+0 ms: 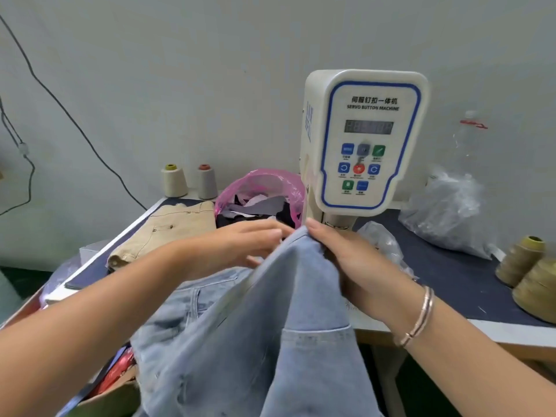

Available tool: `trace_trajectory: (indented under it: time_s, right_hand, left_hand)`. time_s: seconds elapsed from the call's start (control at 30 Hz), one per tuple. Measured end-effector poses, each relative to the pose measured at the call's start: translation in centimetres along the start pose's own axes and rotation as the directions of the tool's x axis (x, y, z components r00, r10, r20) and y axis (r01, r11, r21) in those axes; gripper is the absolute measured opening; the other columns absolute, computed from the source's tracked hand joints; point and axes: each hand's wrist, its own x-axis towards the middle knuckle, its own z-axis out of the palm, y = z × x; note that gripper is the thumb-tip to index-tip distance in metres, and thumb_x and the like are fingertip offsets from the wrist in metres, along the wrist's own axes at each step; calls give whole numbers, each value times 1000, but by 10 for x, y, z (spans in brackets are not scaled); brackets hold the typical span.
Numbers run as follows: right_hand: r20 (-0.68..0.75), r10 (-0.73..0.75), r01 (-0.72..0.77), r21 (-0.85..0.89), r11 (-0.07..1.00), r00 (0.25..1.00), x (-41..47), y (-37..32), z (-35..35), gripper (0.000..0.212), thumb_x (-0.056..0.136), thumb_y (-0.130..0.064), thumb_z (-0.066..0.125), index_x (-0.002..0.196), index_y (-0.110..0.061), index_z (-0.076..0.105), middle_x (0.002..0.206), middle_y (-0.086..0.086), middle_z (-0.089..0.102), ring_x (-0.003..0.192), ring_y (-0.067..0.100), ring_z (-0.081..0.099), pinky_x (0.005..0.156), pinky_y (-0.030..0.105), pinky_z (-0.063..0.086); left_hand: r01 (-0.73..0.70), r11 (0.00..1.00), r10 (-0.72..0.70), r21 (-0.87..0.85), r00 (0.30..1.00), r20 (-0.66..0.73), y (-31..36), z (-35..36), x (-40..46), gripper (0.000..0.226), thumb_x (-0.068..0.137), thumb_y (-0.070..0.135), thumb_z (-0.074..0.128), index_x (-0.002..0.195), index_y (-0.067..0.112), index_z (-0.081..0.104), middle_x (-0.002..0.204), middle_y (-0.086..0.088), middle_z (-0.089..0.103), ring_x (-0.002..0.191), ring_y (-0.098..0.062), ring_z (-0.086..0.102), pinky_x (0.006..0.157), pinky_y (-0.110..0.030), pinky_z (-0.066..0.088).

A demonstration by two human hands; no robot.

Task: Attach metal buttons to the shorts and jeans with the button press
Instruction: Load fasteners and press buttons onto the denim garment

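1. The pale blue denim jeans [270,326] hang from our two hands in front of the white servo button press [365,139], their top edge lifted to the base of the machine head while the rest drapes off the table edge toward us.
2. We judge the denim soft and floppy but fairly heavy for cloth; its hanging weight will drag the waistband off the die, so it wants holding close on either side of the button spot, not by the legs.
3. Our right hand [358,260] has its fingers folded over the raised edge, gripping the cloth. Our left hand [249,242] meets the same edge from the other side; its fingertips seem to pinch the fabric, though blur leaves that uncertain.
4. Behind the left hand lie khaki cotton shorts [168,230] on the dark blue table top [451,272], beside a pink plastic bag of fabric scraps [261,191].
5. Olive thread cones [523,260] sit at the right edge.
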Motion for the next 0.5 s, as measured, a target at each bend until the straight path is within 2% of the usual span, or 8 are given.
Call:
trace_trajectory:
  time_s: [0.03, 0.1, 0.17, 0.2, 0.3, 0.37, 0.43, 0.5]
  right_hand:
    - [61, 37, -37, 9, 999, 997, 1, -2, 5, 37, 93, -42, 49, 85, -21, 78, 72, -2, 73, 65, 7, 70, 58, 19, 55]
    - [170, 133, -121, -82, 989, 976, 2, -6, 6, 47, 97, -45, 38, 106, -12, 70, 68, 4, 68, 60, 14, 66, 58, 24, 54]
    - [169, 213, -149, -327, 933, 962, 2, -7, -5, 49, 98, -44, 35, 111, -5, 62, 66, 7, 65, 60, 18, 62, 66, 28, 54]
    - [169, 210, -112, -459, 881, 963, 1, -8, -11, 42, 98, -39, 40, 111, -4, 58, 67, 7, 63, 63, 18, 59, 71, 31, 51]
    - [257, 107, 113, -713, 692, 960, -2, -6, -10, 23, 92, -22, 55, 105, -4, 53, 78, 7, 45, 71, 17, 43, 69, 35, 37]
    - [241, 5, 194, -792, 578, 971, -2, 0, -6, 26, 87, -18, 59, 105, -1, 50, 81, 8, 42, 72, 15, 39, 68, 38, 36]
    - [211, -167, 266, -829, 491, 963, -2, 8, -8, 29, 86, -26, 62, 107, -7, 54, 99, 1, 46, 89, 13, 45, 83, 34, 40]
    - [210, -352, 367, -800, 474, 912, -9, 14, -14, 33, 86, -35, 62, 117, -26, 54, 120, -13, 38, 117, 1, 36, 99, 20, 33]
  left_hand:
    - [-22, 1000, 22, -6, 999, 37, 2, 3, 0, 38, 90, 45, 59, 123, 27, 64, 125, 0, 66, 116, -18, 62, 94, -32, 50]
    - [-41, 996, 47, -77, 996, 80, 9, -1, -7, 29, 83, 34, 68, 106, 19, 73, 109, -5, 73, 99, -18, 69, 84, -29, 54]
    - [-73, 976, 88, -207, 994, 61, 11, -11, -15, 20, 69, 25, 71, 87, 17, 78, 87, -2, 75, 78, -13, 71, 68, -22, 54]
    - [-99, 963, 114, -250, 992, 46, 12, -14, -18, 18, 64, 22, 69, 79, 17, 78, 78, 0, 74, 70, -12, 70, 63, -20, 54]
    - [-162, 925, 179, -344, 984, 16, 15, -8, -16, 19, 55, 19, 63, 68, 17, 76, 66, 1, 71, 59, -11, 67, 57, -18, 52]
    - [-226, 873, 247, -433, 969, -8, 18, -1, -12, 24, 46, 18, 69, 70, 15, 75, 68, -4, 71, 61, -15, 68, 60, -21, 54]
    - [-258, 795, 289, -549, 957, -32, 19, 4, -10, 36, 40, 24, 81, 72, 10, 73, 70, -11, 70, 63, -22, 68, 63, -29, 56]
    - [-258, 700, 329, -666, 944, -20, 20, 5, -10, 39, 44, 26, 82, 77, 6, 73, 74, -16, 70, 69, -27, 68, 70, -35, 58]
